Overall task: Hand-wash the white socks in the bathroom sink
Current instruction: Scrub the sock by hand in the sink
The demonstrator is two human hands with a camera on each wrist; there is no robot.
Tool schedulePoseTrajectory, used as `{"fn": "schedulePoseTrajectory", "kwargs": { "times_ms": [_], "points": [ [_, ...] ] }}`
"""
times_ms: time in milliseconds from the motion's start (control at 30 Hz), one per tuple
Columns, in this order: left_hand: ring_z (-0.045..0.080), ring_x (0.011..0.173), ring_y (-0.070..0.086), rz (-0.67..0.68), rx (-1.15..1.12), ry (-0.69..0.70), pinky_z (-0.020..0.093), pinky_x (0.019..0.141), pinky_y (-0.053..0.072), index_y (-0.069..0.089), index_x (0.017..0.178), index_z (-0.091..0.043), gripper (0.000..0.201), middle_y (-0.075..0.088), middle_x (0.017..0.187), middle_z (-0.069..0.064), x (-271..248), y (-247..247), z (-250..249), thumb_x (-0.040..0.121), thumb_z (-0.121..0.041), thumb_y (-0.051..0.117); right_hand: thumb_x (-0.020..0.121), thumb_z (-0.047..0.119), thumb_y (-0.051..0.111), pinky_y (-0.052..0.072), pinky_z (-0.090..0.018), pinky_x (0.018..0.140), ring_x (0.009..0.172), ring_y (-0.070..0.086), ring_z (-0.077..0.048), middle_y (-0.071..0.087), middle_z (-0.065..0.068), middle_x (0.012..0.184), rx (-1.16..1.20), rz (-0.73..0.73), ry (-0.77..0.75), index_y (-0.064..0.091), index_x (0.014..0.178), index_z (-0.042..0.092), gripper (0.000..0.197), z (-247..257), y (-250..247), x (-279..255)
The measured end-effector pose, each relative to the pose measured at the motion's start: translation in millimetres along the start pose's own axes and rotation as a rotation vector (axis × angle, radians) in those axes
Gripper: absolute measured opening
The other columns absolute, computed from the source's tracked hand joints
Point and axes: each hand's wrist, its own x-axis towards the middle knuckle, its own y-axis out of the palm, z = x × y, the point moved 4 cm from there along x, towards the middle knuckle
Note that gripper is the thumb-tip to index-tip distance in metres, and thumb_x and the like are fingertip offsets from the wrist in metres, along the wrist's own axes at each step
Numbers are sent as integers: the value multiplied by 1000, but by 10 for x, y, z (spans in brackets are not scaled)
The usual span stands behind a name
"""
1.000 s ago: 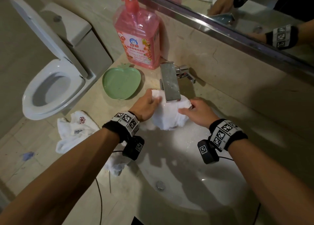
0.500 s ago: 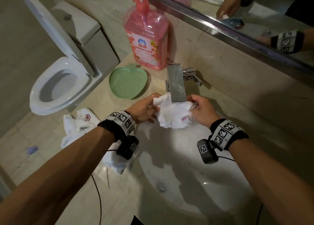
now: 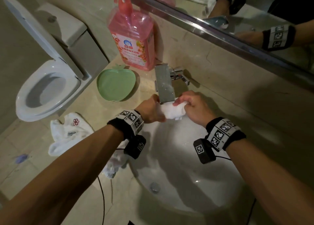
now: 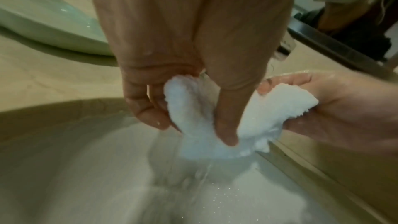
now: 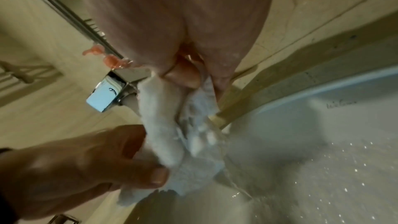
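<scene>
A wet white sock is bunched up under the square chrome faucet, above the back of the white sink. My left hand grips its left end, thumb and fingers curled round the cloth. My right hand grips the right end, fingers folded over the sock. Water runs off the sock into the basin in both wrist views. Another white sock with a small red flower mark lies on the counter to the left, and a further piece of white cloth shows under my left wrist.
A pink detergent bottle stands behind a green apple-shaped dish on the beige counter. An open toilet is at the left. A mirror runs along the back wall. The sink drain lies near the front.
The sock has been squeezed from a loose spread into a tight roll, and my hands have drawn closer together under the faucet.
</scene>
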Motion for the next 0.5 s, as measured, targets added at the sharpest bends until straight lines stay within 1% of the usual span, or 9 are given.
{"fn": "schedulePoseTrajectory", "kwargs": {
  "times_ms": [33, 67, 100, 133, 200, 267, 367, 433, 500],
  "points": [
    [29, 108, 61, -40, 97, 10, 30, 88, 48, 50, 135, -14, 77, 63, 124, 10, 50, 3, -20, 69, -35, 86, 85, -9, 54, 43, -4, 85, 109, 52, -11, 54, -1, 125, -6, 44, 21, 74, 94, 18, 35, -16, 24, 9],
    [30, 105, 62, -75, 173, 11, 27, 82, 46, 57, 130, -15, 69, 65, 120, 12, 73, -14, -28, 70, -37, 85, 83, -6, 60, 49, -16, 90, 110, 55, -15, 54, -1, 127, 15, 87, 57, 74, 99, 16, 30, -38, 47, 13],
    [31, 102, 63, -102, 212, 13, 27, 78, 45, 62, 125, -16, 63, 67, 116, 13, 75, -47, -25, 71, -40, 83, 82, -1, 65, 54, -28, 88, 108, 58, -20, 55, -3, 127, 61, 115, 94, 72, 104, 15, 28, -58, 56, 14],
    [31, 100, 63, -114, 223, 26, 28, 78, 47, 63, 124, -17, 62, 67, 113, 13, 69, -74, -20, 72, -42, 82, 81, 3, 71, 55, -34, 84, 106, 60, -24, 58, -6, 125, 107, 122, 121, 67, 110, 14, 31, -86, 59, 20],
    [30, 101, 63, -124, 208, 124, 26, 81, 47, 61, 129, -19, 62, 67, 114, 12, 14, -113, -30, 74, -41, 80, 78, 10, 80, 55, -34, 81, 103, 61, -22, 59, -1, 121, 103, 83, 130, 51, 125, 15, 55, -153, 60, 51],
    [27, 102, 64, -122, 155, 245, 23, 82, 45, 59, 132, -21, 62, 68, 116, 9, -79, -135, -56, 76, -34, 80, 75, 17, 85, 53, -23, 74, 99, 61, -10, 58, 10, 117, 12, 113, 111, 43, 135, 22, 74, -195, 131, 91],
    [27, 102, 65, -158, 28, 267, 22, 76, 42, 56, 126, -16, 53, 70, 115, 6, -182, -181, -24, 80, -27, 79, 75, 25, 83, 48, -15, 71, 98, 64, -10, 67, 10, 110, -138, 244, 61, 62, 123, 23, 52, -204, 360, 161],
    [30, 90, 64, -197, 0, 262, 19, 63, 34, 54, 105, -15, 39, 69, 99, 4, -218, -221, 26, 78, -22, 80, 80, 26, 76, 49, -22, 79, 101, 66, -13, 72, 3, 111, -248, 238, 29, 69, 119, 20, 40, -199, 459, 234],
    [25, 83, 60, -153, -15, 212, 16, 57, 31, 44, 100, -23, 46, 60, 94, -2, -231, -238, 79, 74, -23, 83, 86, 26, 73, 52, -27, 87, 106, 68, -17, 73, -2, 113, -250, 229, 29, 72, 115, 18, 30, -163, 511, 290]
  ]
}}
